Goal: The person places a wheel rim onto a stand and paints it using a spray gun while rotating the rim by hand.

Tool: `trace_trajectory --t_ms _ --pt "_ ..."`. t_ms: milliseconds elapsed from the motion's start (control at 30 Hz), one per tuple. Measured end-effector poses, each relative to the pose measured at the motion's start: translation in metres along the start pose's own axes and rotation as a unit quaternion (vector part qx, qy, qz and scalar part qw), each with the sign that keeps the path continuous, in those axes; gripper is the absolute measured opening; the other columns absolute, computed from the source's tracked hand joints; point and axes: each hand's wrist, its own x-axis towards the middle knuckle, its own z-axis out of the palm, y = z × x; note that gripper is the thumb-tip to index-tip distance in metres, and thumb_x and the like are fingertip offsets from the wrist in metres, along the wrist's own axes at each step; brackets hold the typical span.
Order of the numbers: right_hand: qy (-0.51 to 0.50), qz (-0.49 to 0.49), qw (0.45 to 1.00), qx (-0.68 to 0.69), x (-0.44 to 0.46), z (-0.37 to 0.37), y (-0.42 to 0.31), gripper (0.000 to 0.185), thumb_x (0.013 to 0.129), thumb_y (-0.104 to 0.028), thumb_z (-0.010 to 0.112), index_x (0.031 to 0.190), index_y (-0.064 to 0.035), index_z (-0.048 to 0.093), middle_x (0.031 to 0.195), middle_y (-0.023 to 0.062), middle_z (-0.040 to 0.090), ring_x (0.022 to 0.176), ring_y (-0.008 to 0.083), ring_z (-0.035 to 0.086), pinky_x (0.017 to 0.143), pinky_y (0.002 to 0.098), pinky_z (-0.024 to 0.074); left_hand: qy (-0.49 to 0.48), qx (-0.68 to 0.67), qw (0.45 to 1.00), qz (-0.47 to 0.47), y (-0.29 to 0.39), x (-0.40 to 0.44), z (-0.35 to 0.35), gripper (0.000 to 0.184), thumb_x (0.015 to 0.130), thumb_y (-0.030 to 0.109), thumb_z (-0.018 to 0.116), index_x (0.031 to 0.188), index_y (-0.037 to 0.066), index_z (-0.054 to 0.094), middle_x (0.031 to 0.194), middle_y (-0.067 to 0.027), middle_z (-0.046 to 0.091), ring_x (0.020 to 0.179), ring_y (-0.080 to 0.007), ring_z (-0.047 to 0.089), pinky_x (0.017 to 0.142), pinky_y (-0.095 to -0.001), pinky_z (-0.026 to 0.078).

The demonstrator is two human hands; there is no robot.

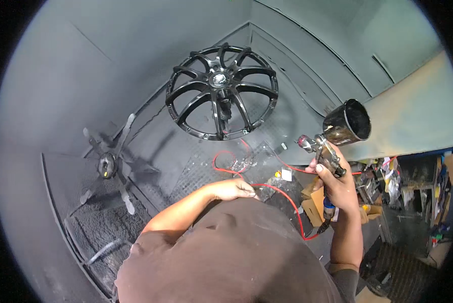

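Observation:
My right hand is wrapped around the grip of a paint spray gun. A dark, paint-stained cup sits on top of the gun, its open mouth facing me. The nozzle points left, toward a glossy black multi-spoke wheel rim held up on a stand. My left hand is curled in front of my belly, close against the shirt. A red air hose passes right by its fingers; whether they grip it is hidden. The hose loops on to the gun's lower end.
At the left stands a paint-coated stand with several arms. Grey booth walls enclose the back. A cardboard box and cluttered shelves lie to the right. Loops of red hose cross the floor below the rim.

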Motion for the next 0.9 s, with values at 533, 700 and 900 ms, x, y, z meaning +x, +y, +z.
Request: trace_trajectory --t_ms 533,700,900 --pt "-0.106 -0.030 0.990 -0.092 0.061 0.049 -0.122 0.052 0.090 -0.006 0.064 0.139 -0.0018 0.048 0.094 0.0023 0.063 0.084 0.0115 0.063 0.066 0.0249 0.0525 0.571 -0.378 0.705 0.182 -0.013 -0.109 -0.122 0.070 0.099 0.063 0.037 0.139 0.006 0.041 0.138 -0.0130 0.048 0.114 -0.0253 0.052 0.096 -0.0420 0.044" --pt "-0.100 0.059 0.974 -0.194 0.106 0.099 -0.162 0.051 0.091 -0.016 0.067 0.138 -0.0073 0.050 0.088 -0.0002 0.064 0.078 0.0072 0.062 0.050 0.0222 0.0482 0.569 -0.308 0.713 0.270 0.015 -0.157 -0.194 0.070 0.100 0.063 0.035 0.142 0.007 0.042 0.124 -0.0104 0.051 0.109 -0.0208 0.051 0.094 -0.0392 0.042" --pt "-0.110 0.071 0.968 -0.216 0.153 0.138 -0.168 0.039 0.092 -0.018 0.064 0.128 -0.0093 0.056 0.086 -0.0020 0.062 0.078 0.0066 0.062 0.051 0.0231 0.0484 0.547 -0.294 0.757 0.202 0.039 -0.169 -0.214 0.055 0.102 0.051 0.045 0.132 0.005 0.049 0.112 -0.0081 0.056 0.103 -0.0185 0.054 0.091 -0.0389 0.044"
